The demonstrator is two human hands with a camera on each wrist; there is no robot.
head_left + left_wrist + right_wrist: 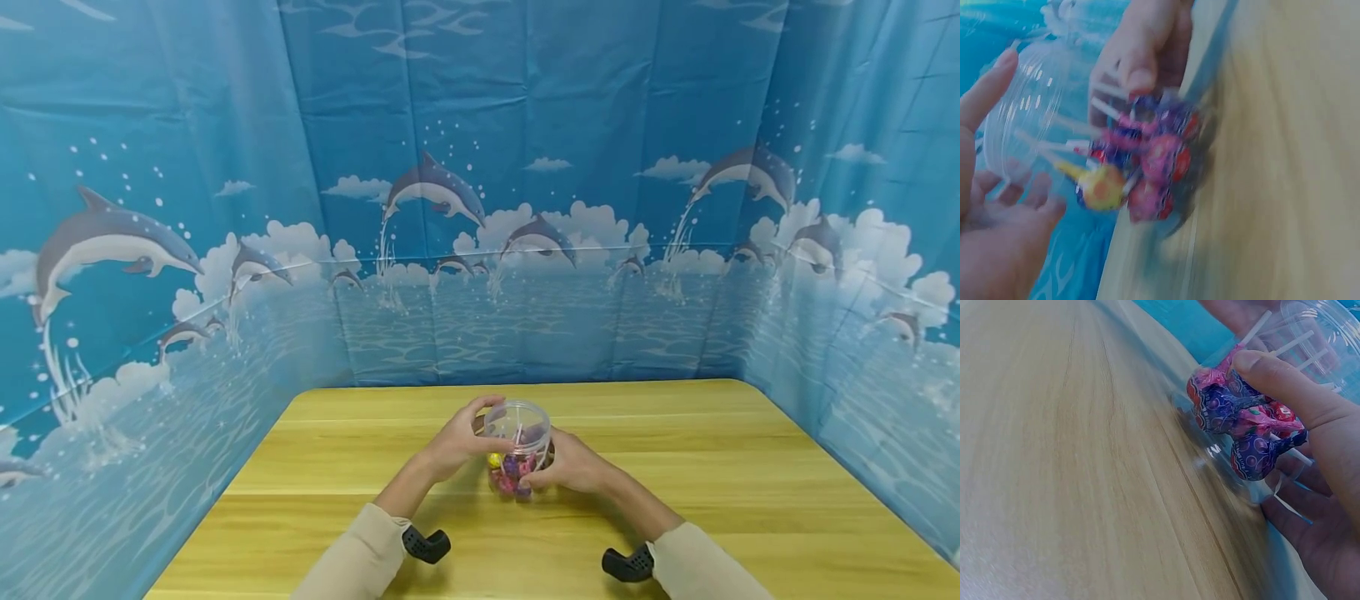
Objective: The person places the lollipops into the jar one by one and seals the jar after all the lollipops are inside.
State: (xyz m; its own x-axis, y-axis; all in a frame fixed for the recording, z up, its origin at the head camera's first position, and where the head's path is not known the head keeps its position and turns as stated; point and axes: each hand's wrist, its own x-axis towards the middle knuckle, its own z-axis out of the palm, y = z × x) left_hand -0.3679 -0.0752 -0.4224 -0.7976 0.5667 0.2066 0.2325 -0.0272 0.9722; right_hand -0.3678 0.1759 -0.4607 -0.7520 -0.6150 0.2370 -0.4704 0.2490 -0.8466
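Note:
A clear, round plastic jar (pixel 517 429) stands between my two hands at the middle of the table, with several wrapped lollipops (pixel 1160 156) in its lower part. Their wrappers are pink, purple and yellow, and white sticks (pixel 1294 342) point up toward the ribbed top. My left hand (pixel 465 437) holds the upper part from the left, thumb in front and fingers round the far side. From the right, my right hand (pixel 573 462) grips the lower body, its thumb (pixel 1272 375) across the near wall. Whether a separate lid sits on top I cannot tell.
The yellow wood-grain table (pixel 337 467) lies under the jar and both arms. A blue dolphin-print curtain (pixel 480 317) surrounds its back and sides. Black devices (pixel 426 546) are strapped at both wrists, over beige sleeves (pixel 708 562).

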